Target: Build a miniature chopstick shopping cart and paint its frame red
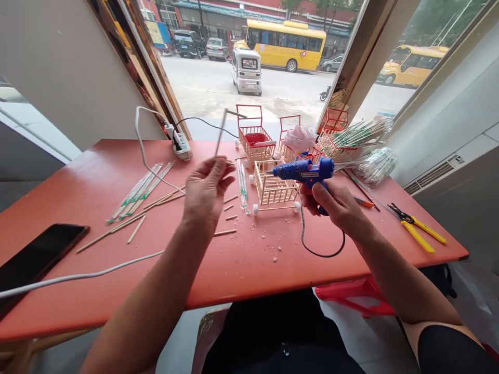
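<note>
My left hand [206, 189] is raised over the table, pinching an L-shaped piece of thin sticks [221, 134] by its lower end. A blue hot glue gun [302, 170] is gripped in my right hand [335, 205], its nozzle pointing left toward my left hand, with a gap between. Behind and below the gun stands a small shopping cart made of wooden sticks [277, 198], with white wheels, partly covered by the gun. Just right of my left hand lie clear-wrapped sticks [242, 187]. Short cut sticks [231, 217] and crumbs are scattered in front.
Red-trimmed stick carts [255, 136] stand at the back by the window. Stick bundles [362, 132] are at right, near yellow-handled pliers [419, 234]. A phone [42, 254], a white cable [97, 272] and a power strip [181, 145] occupy the left side.
</note>
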`<action>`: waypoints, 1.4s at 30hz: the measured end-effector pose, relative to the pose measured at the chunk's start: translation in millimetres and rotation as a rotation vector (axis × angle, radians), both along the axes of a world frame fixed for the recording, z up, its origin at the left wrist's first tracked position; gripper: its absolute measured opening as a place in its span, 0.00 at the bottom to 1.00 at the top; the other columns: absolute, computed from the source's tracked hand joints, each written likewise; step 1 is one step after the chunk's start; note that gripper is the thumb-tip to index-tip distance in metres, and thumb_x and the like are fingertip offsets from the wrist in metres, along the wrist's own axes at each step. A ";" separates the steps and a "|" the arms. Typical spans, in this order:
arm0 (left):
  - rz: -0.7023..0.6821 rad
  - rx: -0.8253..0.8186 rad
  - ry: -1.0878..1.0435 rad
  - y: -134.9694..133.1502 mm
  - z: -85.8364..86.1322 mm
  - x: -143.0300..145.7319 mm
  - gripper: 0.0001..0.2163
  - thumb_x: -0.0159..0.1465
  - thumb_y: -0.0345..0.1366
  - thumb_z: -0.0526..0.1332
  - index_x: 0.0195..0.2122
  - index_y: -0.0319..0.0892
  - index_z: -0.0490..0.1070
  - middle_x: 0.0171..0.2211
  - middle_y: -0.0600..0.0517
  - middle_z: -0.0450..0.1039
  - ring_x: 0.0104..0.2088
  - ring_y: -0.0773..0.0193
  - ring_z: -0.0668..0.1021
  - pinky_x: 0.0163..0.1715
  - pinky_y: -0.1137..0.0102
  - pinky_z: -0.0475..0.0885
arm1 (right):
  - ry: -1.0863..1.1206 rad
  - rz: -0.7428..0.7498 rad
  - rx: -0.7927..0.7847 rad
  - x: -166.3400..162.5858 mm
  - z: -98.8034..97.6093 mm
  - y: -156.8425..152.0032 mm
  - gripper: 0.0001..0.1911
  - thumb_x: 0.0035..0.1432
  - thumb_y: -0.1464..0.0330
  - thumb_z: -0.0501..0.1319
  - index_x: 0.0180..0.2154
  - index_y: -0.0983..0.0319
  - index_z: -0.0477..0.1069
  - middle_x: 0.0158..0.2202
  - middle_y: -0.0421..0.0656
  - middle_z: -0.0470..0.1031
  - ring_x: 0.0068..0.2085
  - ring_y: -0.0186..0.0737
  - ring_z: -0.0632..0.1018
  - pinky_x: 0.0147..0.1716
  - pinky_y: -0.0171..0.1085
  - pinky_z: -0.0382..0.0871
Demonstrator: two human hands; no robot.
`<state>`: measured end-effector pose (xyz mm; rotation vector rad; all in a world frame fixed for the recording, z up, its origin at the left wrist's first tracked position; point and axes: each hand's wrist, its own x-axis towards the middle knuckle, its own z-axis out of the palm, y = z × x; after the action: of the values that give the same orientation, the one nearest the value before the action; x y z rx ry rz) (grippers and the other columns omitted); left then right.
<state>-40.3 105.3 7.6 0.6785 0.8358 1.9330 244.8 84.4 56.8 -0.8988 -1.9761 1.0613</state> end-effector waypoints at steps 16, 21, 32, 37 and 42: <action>-0.119 -0.097 0.069 -7.0 -10.1 23.3 0.19 0.46 0.44 0.86 0.33 0.43 0.83 0.32 0.52 0.82 0.34 0.66 0.83 0.32 0.75 0.76 | 0.022 0.011 0.002 2.4 -9.3 0.5 0.25 0.77 0.47 0.56 0.37 0.60 0.72 0.30 0.39 0.70 0.28 0.32 0.69 0.28 0.37 0.63; -0.123 -0.100 0.062 -6.9 -11.6 25.5 0.20 0.44 0.44 0.87 0.32 0.42 0.83 0.31 0.52 0.82 0.34 0.66 0.82 0.32 0.75 0.75 | 0.012 -0.006 0.008 0.7 -8.5 0.4 0.28 0.76 0.45 0.55 0.35 0.60 0.71 0.28 0.39 0.70 0.28 0.32 0.70 0.28 0.37 0.62; -0.117 -0.091 0.075 -7.6 -12.4 27.6 0.20 0.44 0.44 0.86 0.31 0.42 0.82 0.31 0.52 0.81 0.33 0.67 0.82 0.32 0.75 0.75 | -0.034 -0.016 0.044 -5.4 -4.7 -2.0 0.31 0.74 0.41 0.55 0.31 0.60 0.70 0.25 0.38 0.69 0.27 0.33 0.69 0.28 0.37 0.61; -0.118 -0.092 0.086 -7.0 -13.1 27.5 0.19 0.46 0.44 0.85 0.32 0.43 0.82 0.31 0.52 0.81 0.33 0.66 0.82 0.32 0.75 0.75 | -0.042 -0.027 0.055 -4.1 -3.8 -3.1 0.31 0.74 0.41 0.55 0.32 0.60 0.69 0.26 0.38 0.69 0.27 0.33 0.69 0.29 0.38 0.61; -0.122 -0.080 0.071 -6.7 -14.2 27.0 0.21 0.43 0.46 0.86 0.32 0.42 0.83 0.31 0.51 0.81 0.33 0.67 0.82 0.31 0.75 0.75 | -0.062 -0.040 0.064 -3.5 -4.4 -3.5 0.31 0.74 0.40 0.55 0.32 0.60 0.68 0.26 0.38 0.69 0.28 0.34 0.69 0.30 0.38 0.61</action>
<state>-13.3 98.7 -6.6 0.7365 0.8896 1.7660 241.3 80.9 52.4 -0.9437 -2.0227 0.9528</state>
